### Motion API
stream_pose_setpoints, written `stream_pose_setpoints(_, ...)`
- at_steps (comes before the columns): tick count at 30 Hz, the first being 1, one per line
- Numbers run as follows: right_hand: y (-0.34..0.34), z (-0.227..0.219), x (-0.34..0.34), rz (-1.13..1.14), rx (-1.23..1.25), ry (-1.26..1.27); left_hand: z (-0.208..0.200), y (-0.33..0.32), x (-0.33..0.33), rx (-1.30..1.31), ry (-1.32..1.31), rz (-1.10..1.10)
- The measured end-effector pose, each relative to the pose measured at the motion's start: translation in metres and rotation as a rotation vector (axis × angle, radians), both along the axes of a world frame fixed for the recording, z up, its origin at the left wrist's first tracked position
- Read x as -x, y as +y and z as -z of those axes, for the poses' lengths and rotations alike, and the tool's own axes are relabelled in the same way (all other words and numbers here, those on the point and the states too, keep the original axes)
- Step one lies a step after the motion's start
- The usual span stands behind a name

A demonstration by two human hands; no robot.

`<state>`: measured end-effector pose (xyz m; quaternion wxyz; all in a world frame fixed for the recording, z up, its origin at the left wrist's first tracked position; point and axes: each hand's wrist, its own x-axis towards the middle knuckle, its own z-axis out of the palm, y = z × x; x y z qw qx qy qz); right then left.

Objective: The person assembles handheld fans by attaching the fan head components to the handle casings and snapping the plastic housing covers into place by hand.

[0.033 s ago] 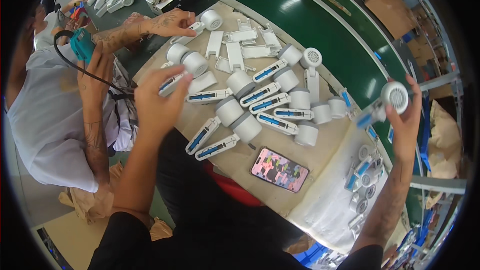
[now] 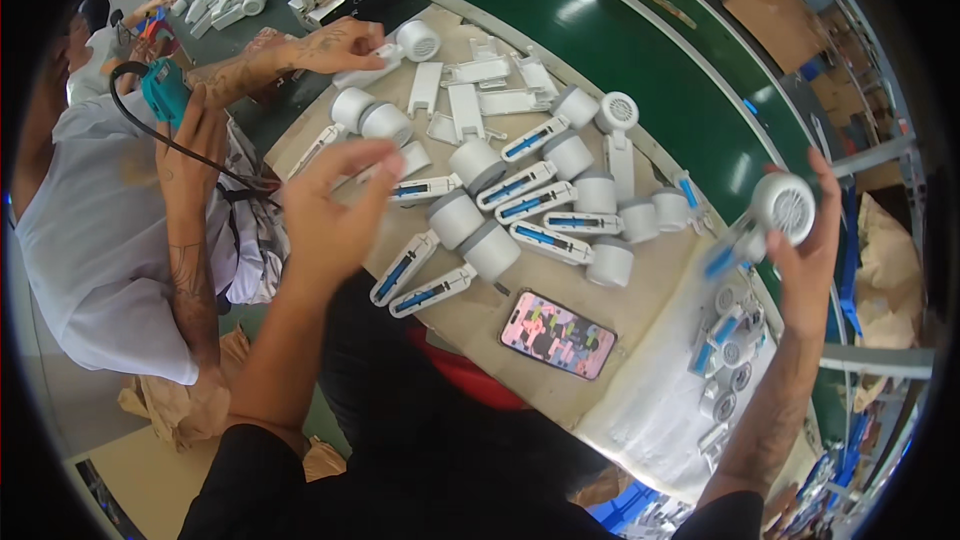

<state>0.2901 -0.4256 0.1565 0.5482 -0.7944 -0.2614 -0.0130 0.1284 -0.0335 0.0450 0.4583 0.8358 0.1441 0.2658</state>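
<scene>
My right hand (image 2: 808, 260), at the right, holds a white handheld fan (image 2: 785, 208) by its round grilled head; its handle, with a blurred blue part, points down and left. My left hand (image 2: 335, 210) hovers over the left side of the table, thumb and fingers apart, with nothing visible in it. Beneath and beside it lie several similar white fans (image 2: 488, 252), their handles uncovered and showing blue strips inside. Beyond them is a pile of white handle covers (image 2: 466, 110). A co-worker's hand (image 2: 350, 45) touches another fan (image 2: 418, 40) at the far left.
A phone (image 2: 558, 334) with a lit screen lies near the table's front edge. More fan parts (image 2: 735, 350) sit on a pale sheet at right. A green conveyor belt (image 2: 600, 30) runs behind. The co-worker at left grips a teal power tool (image 2: 165, 92) with a cord.
My left hand has shifted slightly right. My right hand has moved a little, and the fan in it has turned slightly, its handle swinging lower.
</scene>
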Motion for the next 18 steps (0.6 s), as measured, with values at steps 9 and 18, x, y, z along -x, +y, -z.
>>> stream_pose_setpoints(9,0.026,0.026,0.106,-0.276,-0.285,0.336,-0.014,-0.16,0.012,1.756,0.618,1.198)
stream_pose_setpoints(18,-0.006,0.04,0.143,-0.123,-0.343,0.476,-0.022,-0.183,0.026,1.309,0.425,0.802)
